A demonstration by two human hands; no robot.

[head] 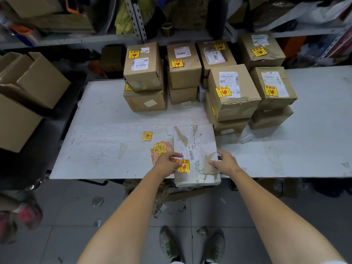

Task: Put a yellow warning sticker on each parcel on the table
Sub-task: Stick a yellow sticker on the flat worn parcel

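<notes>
We press the yellow sticker [183, 166] onto the white parcel [198, 147] w/ left hand [167, 161], fingers near-straight; right hand [224, 162] grips its right edge, thumb on top. Parcel overhangs the table [106, 115] at the near edge, so a hard push could tip it off. At left, open cartons [28, 82]: contents not visible.

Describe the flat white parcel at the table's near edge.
The flat white parcel lies on the table, near end overhanging the edge. White cardboard torn to brown patches, clear tape scraps, a barcode label. The left hand presses a yellow warning sticker onto its near-left corner; the right hand holds its right edge.
</notes>
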